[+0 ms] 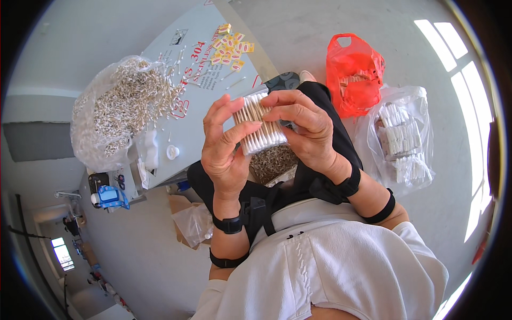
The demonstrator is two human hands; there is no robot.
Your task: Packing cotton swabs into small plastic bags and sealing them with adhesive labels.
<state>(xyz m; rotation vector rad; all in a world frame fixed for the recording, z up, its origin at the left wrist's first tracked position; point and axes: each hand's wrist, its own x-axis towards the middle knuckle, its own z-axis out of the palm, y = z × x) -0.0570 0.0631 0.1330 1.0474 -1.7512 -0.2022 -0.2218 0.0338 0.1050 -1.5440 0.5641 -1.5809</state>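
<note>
Watching from afar, I see my left hand (221,141) and right hand (308,125) both clamped on a bundle of swabs (265,137), near the table (194,125). White packs (402,138) well right of it look done. Loose swabs (128,90) heaped on it seem left to do.

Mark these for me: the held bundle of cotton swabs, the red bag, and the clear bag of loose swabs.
Bundle of cotton swabs (269,134): head view, on its lower sticks.
Red bag (340,65): head view, on its left wall.
Clear bag of loose swabs (84,128): head view, on its left wall.
</note>
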